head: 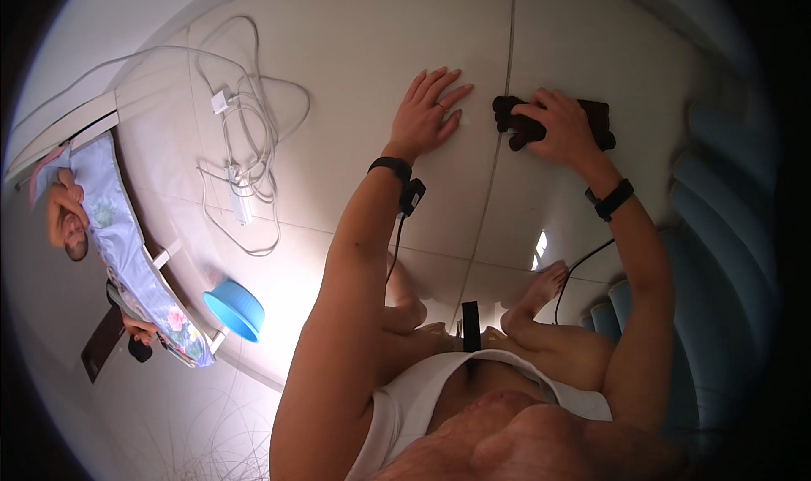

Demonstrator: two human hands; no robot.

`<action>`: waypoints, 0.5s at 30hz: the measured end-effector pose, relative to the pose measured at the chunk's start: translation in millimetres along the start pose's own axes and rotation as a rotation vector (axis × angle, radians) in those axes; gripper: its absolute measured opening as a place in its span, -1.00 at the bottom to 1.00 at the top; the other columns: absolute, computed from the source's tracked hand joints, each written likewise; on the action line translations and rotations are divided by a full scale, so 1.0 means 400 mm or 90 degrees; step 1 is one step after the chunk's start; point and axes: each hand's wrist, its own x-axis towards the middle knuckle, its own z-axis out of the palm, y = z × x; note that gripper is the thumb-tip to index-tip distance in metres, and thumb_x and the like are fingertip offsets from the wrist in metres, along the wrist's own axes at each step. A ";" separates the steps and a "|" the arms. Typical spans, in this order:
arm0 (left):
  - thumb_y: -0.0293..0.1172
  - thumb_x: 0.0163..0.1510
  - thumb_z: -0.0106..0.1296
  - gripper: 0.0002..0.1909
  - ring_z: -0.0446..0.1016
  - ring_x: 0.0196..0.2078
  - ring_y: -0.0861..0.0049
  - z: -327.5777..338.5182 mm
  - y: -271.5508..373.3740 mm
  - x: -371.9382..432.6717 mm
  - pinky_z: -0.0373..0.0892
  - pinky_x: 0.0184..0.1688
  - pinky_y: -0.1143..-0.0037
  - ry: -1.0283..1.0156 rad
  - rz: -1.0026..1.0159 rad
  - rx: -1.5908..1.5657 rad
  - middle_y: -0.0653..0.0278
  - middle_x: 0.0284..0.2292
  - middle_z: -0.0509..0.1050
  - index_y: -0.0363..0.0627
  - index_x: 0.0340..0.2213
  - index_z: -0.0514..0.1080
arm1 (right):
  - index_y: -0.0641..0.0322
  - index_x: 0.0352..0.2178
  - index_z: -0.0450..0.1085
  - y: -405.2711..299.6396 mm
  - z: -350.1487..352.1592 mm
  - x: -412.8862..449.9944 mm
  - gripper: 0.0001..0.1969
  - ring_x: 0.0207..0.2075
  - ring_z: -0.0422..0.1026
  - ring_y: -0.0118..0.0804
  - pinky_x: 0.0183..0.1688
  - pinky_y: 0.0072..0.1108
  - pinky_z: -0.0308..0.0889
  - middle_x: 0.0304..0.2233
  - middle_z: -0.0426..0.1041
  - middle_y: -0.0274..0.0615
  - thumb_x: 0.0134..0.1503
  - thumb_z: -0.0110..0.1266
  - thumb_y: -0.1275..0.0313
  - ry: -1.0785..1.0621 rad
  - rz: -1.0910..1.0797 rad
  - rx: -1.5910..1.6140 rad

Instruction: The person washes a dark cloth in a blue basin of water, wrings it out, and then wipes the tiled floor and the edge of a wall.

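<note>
Pressed against the pale tiled floor (380,31), my right hand (559,126) grips a bunched dark brown cloth (595,117), whose folds stick out on both sides of the hand. My left hand (426,110) rests palm down on the tiles to the left of the cloth, its fingers spread and nothing in it. A ring is on one of its fingers. Black bands with cables are around both wrists. A thin dark joint between tiles runs between my hands and passes beside the cloth's left end.
A tangled white cable (274,132) with a power strip (239,196) lies at left. Below it stands a blue plastic basin (234,310). Two people are on a bed with a flowered sheet (130,227) at far left. Blue ribbed furniture (716,240) curves along the right.
</note>
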 end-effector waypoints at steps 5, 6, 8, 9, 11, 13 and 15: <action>-0.36 0.07 0.09 -0.49 0.20 0.26 0.26 -0.005 0.012 0.025 0.12 0.32 0.23 0.020 0.016 -0.008 0.28 0.21 0.24 0.12 0.09 0.37 | 0.00 -0.16 0.53 -0.015 -0.013 -0.019 -0.57 -0.09 0.36 -0.19 -0.06 -0.41 0.28 -0.17 0.37 -0.27 -0.18 0.30 0.37 0.038 0.025 -0.093; -0.36 0.07 0.09 -0.49 0.20 0.26 0.26 -0.006 0.011 0.028 0.12 0.32 0.23 0.015 0.020 -0.010 0.28 0.21 0.24 0.12 0.09 0.37 | 0.00 -0.16 0.53 -0.039 -0.004 -0.025 -0.57 -0.09 0.36 -0.19 -0.06 -0.41 0.28 -0.17 0.37 -0.27 -0.18 0.30 0.37 0.039 0.031 -0.090; -0.45 0.03 0.10 -0.54 0.33 0.14 0.22 -0.011 0.015 0.039 0.25 0.20 0.27 0.095 -0.049 -0.166 0.19 0.07 0.40 -0.05 0.02 0.41 | 0.01 -0.22 0.56 -0.113 -0.002 -0.022 -0.64 -0.13 0.40 -0.21 -0.09 -0.42 0.28 -0.19 0.43 -0.27 -0.12 0.30 0.24 0.244 -0.107 -0.068; -0.45 0.03 0.10 -0.54 0.33 0.14 0.22 -0.004 0.021 0.042 0.25 0.20 0.27 0.097 -0.045 -0.168 0.19 0.07 0.40 -0.05 0.02 0.41 | 0.00 -0.26 0.58 -0.161 -0.015 -0.019 -0.65 -0.16 0.41 -0.20 -0.12 -0.40 0.29 -0.23 0.46 -0.28 -0.11 0.29 0.15 0.172 -0.080 0.005; -0.51 0.05 0.08 -0.61 0.47 -0.02 0.24 0.005 0.019 0.047 0.36 0.07 0.35 0.193 -0.262 -0.338 0.18 -0.08 0.52 -0.15 -0.04 0.42 | 0.00 -0.37 0.60 -0.279 -0.004 -0.002 -0.63 -0.22 0.44 -0.19 -0.19 -0.37 0.30 -0.35 0.50 -0.29 -0.11 0.28 0.00 0.076 -0.048 0.131; -0.51 0.07 0.07 -0.64 0.50 -0.07 0.32 0.021 0.014 0.061 0.38 0.03 0.39 0.216 -0.289 -0.385 0.19 -0.13 0.55 -0.18 -0.05 0.42 | 0.01 -0.44 0.61 -0.360 0.028 0.015 -0.60 -0.26 0.45 -0.18 -0.22 -0.36 0.31 -0.42 0.50 -0.30 -0.12 0.28 -0.06 0.059 -0.036 0.170; -0.50 0.09 0.06 -0.66 0.53 -0.12 0.39 0.029 0.006 0.065 0.40 0.00 0.44 0.234 -0.324 -0.431 0.20 -0.18 0.57 -0.20 -0.06 0.42 | 0.06 -0.55 0.59 -0.406 0.050 0.020 -0.61 -0.33 0.46 -0.18 -0.28 -0.35 0.31 -0.47 0.49 -0.29 -0.13 0.27 -0.05 0.022 -0.112 0.133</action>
